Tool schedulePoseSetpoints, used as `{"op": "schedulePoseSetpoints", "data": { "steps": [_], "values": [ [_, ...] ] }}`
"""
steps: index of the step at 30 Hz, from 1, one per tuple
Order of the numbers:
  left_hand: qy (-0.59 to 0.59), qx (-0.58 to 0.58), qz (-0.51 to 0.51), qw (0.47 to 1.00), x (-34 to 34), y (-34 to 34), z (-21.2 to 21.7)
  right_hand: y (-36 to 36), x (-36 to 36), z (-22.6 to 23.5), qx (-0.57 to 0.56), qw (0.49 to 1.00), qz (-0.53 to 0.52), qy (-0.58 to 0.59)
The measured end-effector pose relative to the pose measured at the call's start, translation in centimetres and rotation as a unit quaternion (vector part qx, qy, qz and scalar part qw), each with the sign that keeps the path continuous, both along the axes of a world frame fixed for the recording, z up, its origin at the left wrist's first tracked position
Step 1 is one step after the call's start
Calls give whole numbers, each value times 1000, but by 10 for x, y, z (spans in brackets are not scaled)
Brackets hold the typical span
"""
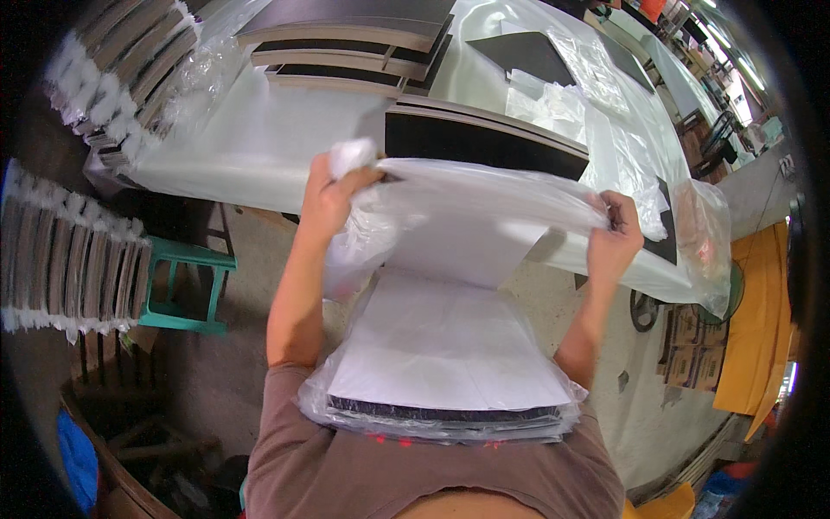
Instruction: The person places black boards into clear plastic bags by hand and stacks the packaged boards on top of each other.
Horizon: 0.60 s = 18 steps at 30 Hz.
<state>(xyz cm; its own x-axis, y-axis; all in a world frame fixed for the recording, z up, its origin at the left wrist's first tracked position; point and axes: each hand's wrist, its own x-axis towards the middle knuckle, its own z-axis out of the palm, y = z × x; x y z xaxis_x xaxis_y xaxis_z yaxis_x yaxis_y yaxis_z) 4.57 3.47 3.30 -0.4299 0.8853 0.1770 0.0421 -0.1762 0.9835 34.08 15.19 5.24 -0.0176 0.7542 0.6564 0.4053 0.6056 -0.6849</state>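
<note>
A clear plastic bag [493, 189] is stretched between my two hands over the near edge of the table. My left hand [331, 197] is closed on its left end, with bunched plastic at the fingers. At its right end my right hand [616, 232] pinches the plastic between thumb and fingers. A pale flat panel [462, 246] hangs below the stretched plastic. Against my body lies a stack of flat panels in clear plastic [450, 346], white on top with a dark layer at the near edge.
Dark boards with pale edges [346, 60] are stacked on the plastic-covered table [225, 156]; a black-faced one [484, 143] stands just beyond my hands. Plastic-wrapped boards [73, 251] rest by a green stool [186, 285] at left. Brown cartons [692, 350] stand at right.
</note>
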Motion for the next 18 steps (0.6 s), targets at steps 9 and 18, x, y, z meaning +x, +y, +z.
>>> {"op": "schedulePoseSetpoints", "data": {
  "steps": [9,18],
  "values": [
    [-40,-215,-257,941,-25,19,-82,-15,63,-75,-448,756,354,321],
    [-167,-313,-93,930,-6,-39,-287,-41,78,-272,-618,750,160,174]
  ]
}}
